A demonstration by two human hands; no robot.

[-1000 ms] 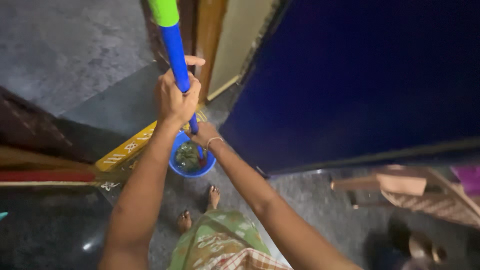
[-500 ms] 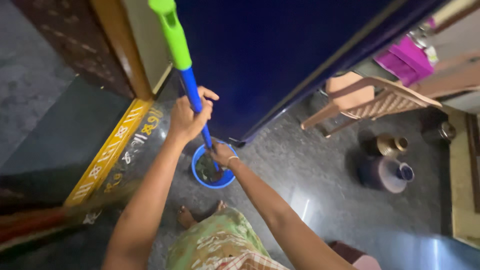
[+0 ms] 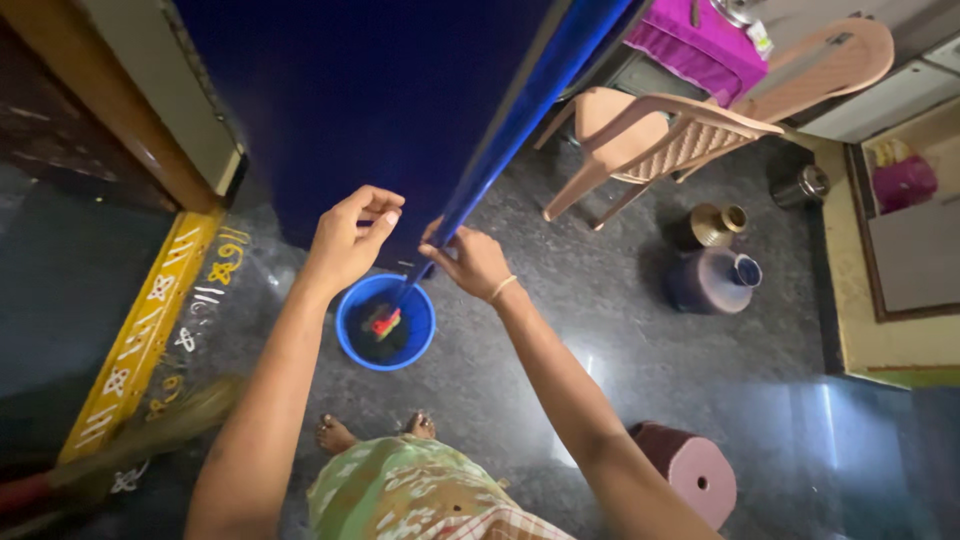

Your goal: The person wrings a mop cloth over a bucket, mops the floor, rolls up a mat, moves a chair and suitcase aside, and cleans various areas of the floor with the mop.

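Slanting up and away from the blue bucket [image 3: 385, 322] below, the blue mop handle [image 3: 500, 150] is passing through the gripping right hand [image 3: 470, 262], while the left hand [image 3: 350, 240], fingers loosely pinched on nothing, is hovering just beside it.

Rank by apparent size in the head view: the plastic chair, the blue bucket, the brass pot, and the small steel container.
1. Beige plastic chair
2. Round blue plastic bucket
3. Brass pot and small steel container: these look alike in size, so I won't rank them.

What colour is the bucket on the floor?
The bucket is bright blue, with dark water inside. The head view shows it, just below the hands.
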